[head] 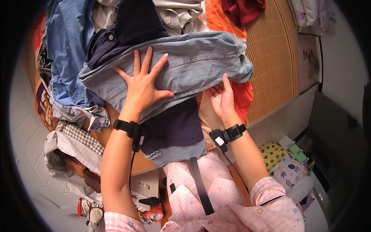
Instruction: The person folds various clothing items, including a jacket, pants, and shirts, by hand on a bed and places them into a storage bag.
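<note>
A light blue denim garment with dark navy fabric lies before me, one denim section folded across the navy. My left hand presses flat on the denim with fingers spread, holding nothing. At the denim's lower right edge is my right hand, palm turned up. Its thumb rests against the cloth and its fingers curl at the edge, their tips partly hidden, so a grip cannot be made out. More navy fabric with a round metal button shows beyond the fold.
Blue clothing is heaped at left, above a grey cloth. Orange fabric and a dark red garment lie right of the denim, on a slatted bamboo mat. A yellow patterned item sits lower right.
</note>
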{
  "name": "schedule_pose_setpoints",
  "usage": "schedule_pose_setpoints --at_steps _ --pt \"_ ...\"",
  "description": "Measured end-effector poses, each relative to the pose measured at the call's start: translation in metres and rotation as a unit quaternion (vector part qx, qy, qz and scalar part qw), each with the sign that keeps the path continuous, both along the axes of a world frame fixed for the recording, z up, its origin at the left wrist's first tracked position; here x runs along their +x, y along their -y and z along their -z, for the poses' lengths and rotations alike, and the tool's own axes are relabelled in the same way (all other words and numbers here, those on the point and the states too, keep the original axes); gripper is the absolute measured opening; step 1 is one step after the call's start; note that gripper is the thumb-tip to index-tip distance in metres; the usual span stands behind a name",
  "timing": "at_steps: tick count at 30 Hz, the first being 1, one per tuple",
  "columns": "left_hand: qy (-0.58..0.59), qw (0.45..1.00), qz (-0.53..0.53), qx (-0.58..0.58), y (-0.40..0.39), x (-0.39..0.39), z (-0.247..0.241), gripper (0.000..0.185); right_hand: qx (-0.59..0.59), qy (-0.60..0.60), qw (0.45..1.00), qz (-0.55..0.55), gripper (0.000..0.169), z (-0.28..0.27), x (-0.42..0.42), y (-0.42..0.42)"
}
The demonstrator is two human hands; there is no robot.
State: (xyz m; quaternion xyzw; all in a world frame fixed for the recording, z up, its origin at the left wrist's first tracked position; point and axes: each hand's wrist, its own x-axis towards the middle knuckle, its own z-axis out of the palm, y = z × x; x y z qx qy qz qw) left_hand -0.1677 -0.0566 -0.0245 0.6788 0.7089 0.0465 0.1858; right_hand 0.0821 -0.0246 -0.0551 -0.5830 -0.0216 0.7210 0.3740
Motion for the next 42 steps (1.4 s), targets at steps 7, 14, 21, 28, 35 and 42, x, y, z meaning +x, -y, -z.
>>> schedule_pose_setpoints --at_steps 7,14,21,28,35,42 --pt "-0.027 0.999 -0.014 -0.013 0.000 -0.007 0.014 0.084 0.000 -0.116 0.982 0.146 0.060 0.003 0.015 -0.036" --pt "-0.015 1.000 -0.008 -0.007 0.001 -0.007 0.010 0.098 0.176 -0.007 0.984 -0.010 0.040 -0.021 0.032 -0.056" --pt "-0.029 0.999 0.013 -0.026 0.002 -0.013 0.010 0.110 0.157 0.059 0.986 -0.004 0.040 0.022 0.064 -0.075" --pt "-0.075 0.995 0.059 0.032 -0.011 0.013 -0.004 0.095 0.029 -0.106 0.992 0.068 0.049 0.025 0.039 -0.071" --pt "-0.089 0.993 0.014 -0.072 -0.030 0.032 0.012 0.113 0.172 -0.127 0.977 0.029 0.053 -0.028 0.021 -0.068" --pt "0.083 0.993 -0.075 0.029 0.004 0.018 -0.027 0.079 0.371 -0.102 0.910 -0.156 0.062 -0.109 -0.058 0.016"
